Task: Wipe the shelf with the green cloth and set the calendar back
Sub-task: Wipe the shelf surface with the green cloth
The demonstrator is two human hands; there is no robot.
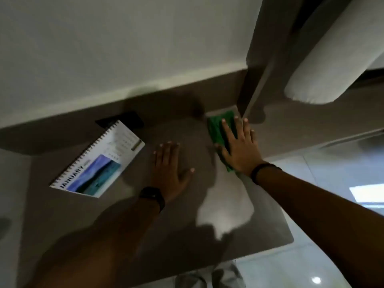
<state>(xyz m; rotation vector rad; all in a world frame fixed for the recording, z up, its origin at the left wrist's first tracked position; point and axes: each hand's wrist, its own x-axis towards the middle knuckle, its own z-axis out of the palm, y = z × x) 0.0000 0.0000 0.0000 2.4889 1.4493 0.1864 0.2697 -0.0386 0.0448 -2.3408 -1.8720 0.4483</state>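
Pressing our left hand (169, 167) flat, fingers spread, holding nothing, on the smooth brown shelf (128, 215), we see the spiral-bound January calendar (97, 161) lying flat to its left; farther back, our right hand (239, 146) pins the crumpled green cloth (218, 129) open-palmed against the shelf's back corner.

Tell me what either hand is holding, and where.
Nothing is gripped. The right hand presses flat on the cloth, covering its right side; the left hand lies flat on the bare shelf.

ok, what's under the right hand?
The green cloth, pressed flat on the shelf by the right hand. Its edges show at the fingertips and wrist; the middle is covered.
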